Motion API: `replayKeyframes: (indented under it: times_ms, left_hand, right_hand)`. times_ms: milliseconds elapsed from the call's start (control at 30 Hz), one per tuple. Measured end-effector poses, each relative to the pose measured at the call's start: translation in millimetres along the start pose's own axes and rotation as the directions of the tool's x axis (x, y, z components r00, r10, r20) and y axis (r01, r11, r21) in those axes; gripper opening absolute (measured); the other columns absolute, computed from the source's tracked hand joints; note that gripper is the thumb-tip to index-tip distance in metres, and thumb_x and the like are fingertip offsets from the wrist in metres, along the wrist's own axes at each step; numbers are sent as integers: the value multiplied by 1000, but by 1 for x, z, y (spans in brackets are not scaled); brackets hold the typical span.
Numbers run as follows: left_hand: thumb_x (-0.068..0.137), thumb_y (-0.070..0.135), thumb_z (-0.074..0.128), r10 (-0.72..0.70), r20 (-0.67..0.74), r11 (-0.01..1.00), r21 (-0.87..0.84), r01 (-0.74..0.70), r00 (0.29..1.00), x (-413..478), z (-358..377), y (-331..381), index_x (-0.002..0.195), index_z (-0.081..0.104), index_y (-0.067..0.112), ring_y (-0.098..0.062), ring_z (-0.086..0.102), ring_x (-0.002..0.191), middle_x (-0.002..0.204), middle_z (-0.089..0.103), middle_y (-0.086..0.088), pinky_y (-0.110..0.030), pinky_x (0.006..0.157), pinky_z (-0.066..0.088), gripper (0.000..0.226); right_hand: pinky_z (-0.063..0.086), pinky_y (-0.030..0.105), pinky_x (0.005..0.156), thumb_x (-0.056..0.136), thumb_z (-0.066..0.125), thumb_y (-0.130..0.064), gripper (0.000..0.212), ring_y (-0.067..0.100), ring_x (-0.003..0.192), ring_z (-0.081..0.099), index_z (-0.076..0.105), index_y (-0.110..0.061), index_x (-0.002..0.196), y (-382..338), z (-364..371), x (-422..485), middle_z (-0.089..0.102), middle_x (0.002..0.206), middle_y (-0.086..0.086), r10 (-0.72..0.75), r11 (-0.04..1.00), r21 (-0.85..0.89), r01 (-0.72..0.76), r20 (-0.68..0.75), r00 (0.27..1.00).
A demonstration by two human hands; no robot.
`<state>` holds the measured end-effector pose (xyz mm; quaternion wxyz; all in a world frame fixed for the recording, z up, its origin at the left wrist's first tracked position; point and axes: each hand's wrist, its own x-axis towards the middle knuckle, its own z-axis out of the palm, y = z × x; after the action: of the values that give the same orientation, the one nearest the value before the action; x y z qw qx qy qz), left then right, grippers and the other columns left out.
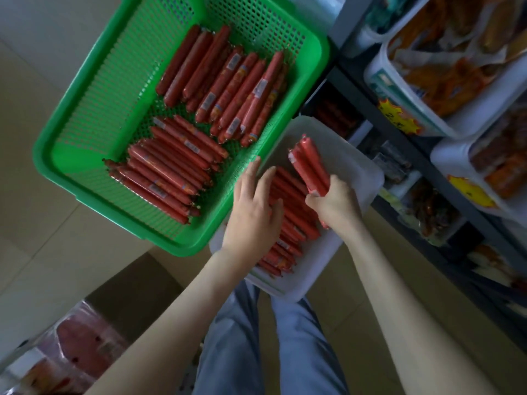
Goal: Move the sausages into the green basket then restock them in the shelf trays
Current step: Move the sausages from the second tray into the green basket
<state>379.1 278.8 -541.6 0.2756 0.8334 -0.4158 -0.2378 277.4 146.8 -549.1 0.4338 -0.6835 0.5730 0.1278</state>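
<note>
Red sausages [293, 220] lie packed side by side in a white tray [356, 166], and the tray sits on the person's legs [299, 352] in blue jeans. The right hand [333, 203] is over the middle of the tray. Its fingers are wrapped tight round a bunch [310, 166] of a few sausages, lifted up off the rest and pointing at the tray's far corner. The left hand [252, 212] lies on the sausages at the tray's left side, with its fingers stretched out and holding nothing. Its longest finger reaches the tray's left edge. Just left of the tray, and touching it, is the green basket [85, 166] with holes all over. It has two heaps of sausages inside: a near pile [168, 169] beside the tray's left edge, and a far pile [233, 86] of fatter ones past the tray's far corner. Right of the tray is a dark shelf [399, 132]. White tubs [456, 118] of orange snack packs sit on it, with yellow tags [399, 116] on the front. Well to the left of the tray, close to the person, are red packs [85, 346] in clear wrap, with a brown box [137, 286] between them and the tray.
</note>
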Motion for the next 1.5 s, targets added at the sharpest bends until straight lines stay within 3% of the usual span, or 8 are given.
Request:
replayKeyframes:
  times_ms: [133,300,767,867,1033,1200,1367,1500]
  left_hand:
    - [93,37,57,-266,343,742,-523,419,901,8,-18,29,126,57,22,-11,57,115,123,62,4,-37,103,43,36]
    - [88,25,63,-207,581,199,-763,615,787,15,-42,26,117,61,14,-22,67,91,105,69,-8,-37,81,56,31]
    - [96,7,49,-358,505,23,-836,548,785,10,-104,-41,116,61,11,-21,67,95,110,68,-10,-32,82,57,24]
    - [99,14,46,-403,475,127,-817,562,782,10,-108,-48,109,62,27,-11,67,97,102,71,6,-28,87,54,23]
    - [96,24,55,-379,25,918,-116,379,925,10,-107,-90,134,52,15,-21,51,122,129,57,-4,-29,104,35,39]
    - [93,26,59,-312,10,933,192,304,950,12,-99,-132,147,32,7,-36,22,142,151,31,-19,-53,116,18,63]
    - [92,34,53,-222,-28,932,289,220,975,44,-95,-137,150,20,6,-36,14,145,156,19,-20,-53,116,8,73]
    - [92,46,35,-153,133,901,426,83,979,67,-75,-152,150,26,15,-33,18,144,155,23,-17,-52,116,5,67]
  right_hand:
    - [53,22,64,81,71,-15,21,12,77,68,64,-14,101,-23,-23,-44,71,83,0,-20,840,537,-71,162,987]
    - [57,27,76,91,56,-3,22,17,89,69,64,-15,107,-50,-24,-55,72,92,4,-187,747,655,-114,371,909]
    - [56,32,59,79,64,-10,31,21,71,68,63,-2,109,-118,45,-35,69,88,15,-296,702,689,-180,512,806]
    - [57,39,75,78,67,-10,35,28,85,69,62,-1,112,-124,58,-29,70,95,18,-248,754,639,-155,495,833]
    - [49,21,64,85,65,-5,10,3,64,63,64,-13,90,-139,70,-12,67,68,-7,-206,872,490,15,338,918]
    - [39,19,71,82,70,-12,32,14,78,56,63,-13,113,-163,54,34,63,88,1,-477,876,-53,480,56,877]
    - [34,40,94,69,62,7,38,29,99,62,65,-11,102,-191,39,122,69,97,9,-844,229,-654,721,236,482]
    - [28,49,107,79,50,6,40,30,117,54,64,-7,114,-196,50,153,67,114,13,-692,194,-695,692,403,599]
